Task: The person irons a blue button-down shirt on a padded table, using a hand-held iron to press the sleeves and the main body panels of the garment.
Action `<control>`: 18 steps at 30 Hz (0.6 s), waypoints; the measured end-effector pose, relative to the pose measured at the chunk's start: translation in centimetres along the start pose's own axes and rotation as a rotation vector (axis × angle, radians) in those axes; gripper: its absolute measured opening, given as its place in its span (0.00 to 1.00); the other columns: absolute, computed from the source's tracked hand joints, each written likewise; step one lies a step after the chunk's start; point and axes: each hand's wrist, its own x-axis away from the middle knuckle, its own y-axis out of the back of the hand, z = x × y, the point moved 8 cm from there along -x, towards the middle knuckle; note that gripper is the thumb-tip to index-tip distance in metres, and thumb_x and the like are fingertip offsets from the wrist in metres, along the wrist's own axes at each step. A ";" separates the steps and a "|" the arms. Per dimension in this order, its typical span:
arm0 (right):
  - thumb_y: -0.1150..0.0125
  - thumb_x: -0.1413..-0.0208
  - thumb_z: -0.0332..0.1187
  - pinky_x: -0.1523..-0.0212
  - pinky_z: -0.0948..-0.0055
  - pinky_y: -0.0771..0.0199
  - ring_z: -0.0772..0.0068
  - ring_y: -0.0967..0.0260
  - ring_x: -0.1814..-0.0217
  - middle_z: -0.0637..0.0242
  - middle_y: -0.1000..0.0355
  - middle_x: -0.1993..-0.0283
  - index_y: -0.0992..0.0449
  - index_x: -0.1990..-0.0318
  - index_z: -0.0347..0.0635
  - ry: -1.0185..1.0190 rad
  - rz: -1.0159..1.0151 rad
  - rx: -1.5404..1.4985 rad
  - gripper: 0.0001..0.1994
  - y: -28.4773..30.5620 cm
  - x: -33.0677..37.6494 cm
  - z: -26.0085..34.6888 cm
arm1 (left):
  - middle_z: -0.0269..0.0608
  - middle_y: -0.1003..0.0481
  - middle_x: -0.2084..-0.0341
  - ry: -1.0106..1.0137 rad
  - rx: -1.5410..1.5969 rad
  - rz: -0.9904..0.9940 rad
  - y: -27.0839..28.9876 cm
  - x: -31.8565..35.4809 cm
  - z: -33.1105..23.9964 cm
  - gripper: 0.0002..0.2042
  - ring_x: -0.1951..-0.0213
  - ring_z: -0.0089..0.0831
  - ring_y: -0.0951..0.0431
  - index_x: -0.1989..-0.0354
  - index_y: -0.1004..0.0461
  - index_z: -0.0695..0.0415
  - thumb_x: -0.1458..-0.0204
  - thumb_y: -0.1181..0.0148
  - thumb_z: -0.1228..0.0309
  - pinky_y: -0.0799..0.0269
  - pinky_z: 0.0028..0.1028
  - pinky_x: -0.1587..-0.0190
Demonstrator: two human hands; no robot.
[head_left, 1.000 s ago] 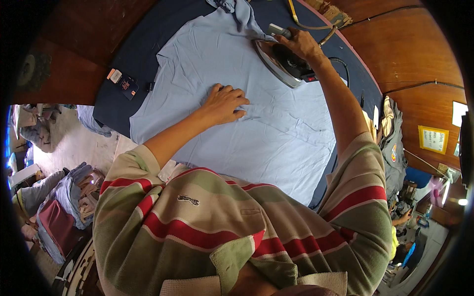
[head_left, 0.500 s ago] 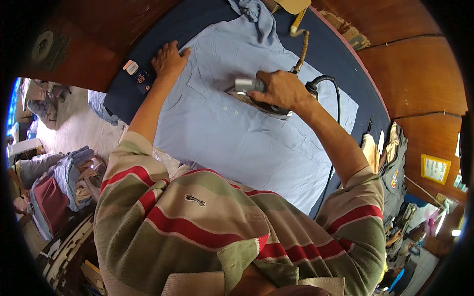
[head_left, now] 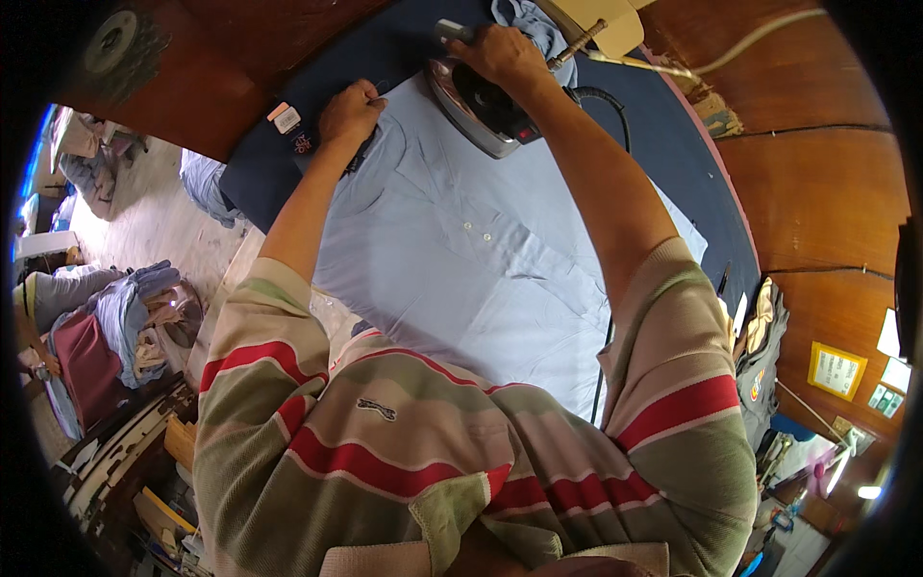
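A light blue button-up shirt [head_left: 433, 260] lies spread on a dark blue padded ironing surface [head_left: 260, 159]. My right hand [head_left: 500, 60] is wrapped round the handle of a clothes iron [head_left: 486, 120], which is over the far part of the shirt. A dark cord curves off the iron's right side. At the shirt's far left edge, my left hand [head_left: 351, 111] is closed with its fingers curled on the cloth; the fingertips are partly hidden. Small white buttons show mid-shirt, with wrinkles around them.
Beside my left forearm lies a small card tag [head_left: 286, 118]. A beige card piece [head_left: 601, 24] and a pale hose [head_left: 711, 67] are at the far right. Piled clothes [head_left: 115, 337] sit at left; dark garments [head_left: 769, 356] hang at right. Wooden panels border the board.
The iron has moved away from me and leftward from mid-shirt to its far part, in my right hand. My left hand has gone from spread flat to curled at the shirt's edge.
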 end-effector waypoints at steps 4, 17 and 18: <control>0.46 0.53 0.59 0.54 0.59 0.28 0.47 0.27 0.56 0.46 0.26 0.62 0.22 0.60 0.38 0.057 0.120 0.001 0.29 -0.7 0.2 2.1 | 0.43 0.22 0.69 -0.043 0.080 0.006 -0.7 -1.1 1.4 0.09 0.62 0.40 0.23 0.66 0.25 0.54 0.52 0.40 0.64 0.30 0.35 0.61; 0.46 0.53 0.59 0.56 0.58 0.27 0.47 0.27 0.58 0.47 0.25 0.64 0.23 0.60 0.42 0.083 0.143 0.017 0.27 -0.4 2.2 3.7 | 0.37 0.25 0.60 -0.202 -0.102 -0.469 4.9 7.7 1.3 0.15 0.56 0.36 0.26 0.58 0.27 0.51 0.51 0.42 0.59 0.34 0.36 0.56; 0.46 0.52 0.59 0.57 0.59 0.27 0.47 0.27 0.59 0.47 0.25 0.65 0.23 0.60 0.41 0.112 0.149 -0.009 0.28 -0.3 2.5 4.1 | 0.37 0.25 0.59 -0.134 -0.155 -0.516 6.2 10.6 2.7 0.15 0.55 0.36 0.27 0.58 0.27 0.51 0.52 0.42 0.58 0.35 0.37 0.55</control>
